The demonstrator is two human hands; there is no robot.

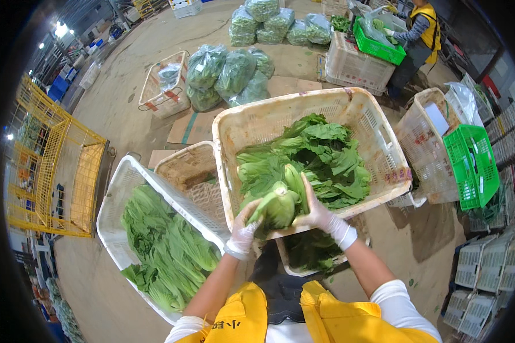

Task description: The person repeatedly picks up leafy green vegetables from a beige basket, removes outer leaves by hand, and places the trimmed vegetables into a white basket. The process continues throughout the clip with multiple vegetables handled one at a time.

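A pale-stemmed head of leafy greens (pixel 280 209) is between my hands, its cut base turned up towards me. My left hand (pixel 244 229), in a thin translucent glove, grips its left side. My right hand (pixel 319 214), gloved alike, cups the other side, with the thumb low and the fingers along an outer stalk (pixel 295 184). Both hands are over the near rim of a large, stained cream plastic crate (pixel 257 122). More leafy greens (pixel 330 150) lie inside it. At the left, a tilted white crate (pixel 111 210) holds heads of greens (pixel 167 244) laid side by side.
Below the cream crate, a smaller crate (pixel 289 268) contains dark leaves. A brown-stained crate (pixel 189 160) stands behind the white one. Bagged greens (pixel 236 73) sit beyond. A yellow wire cage (pixel 56 167) is left; a green basket (pixel 472 165) is right. A co-worker (pixel 420 38) stands far right.
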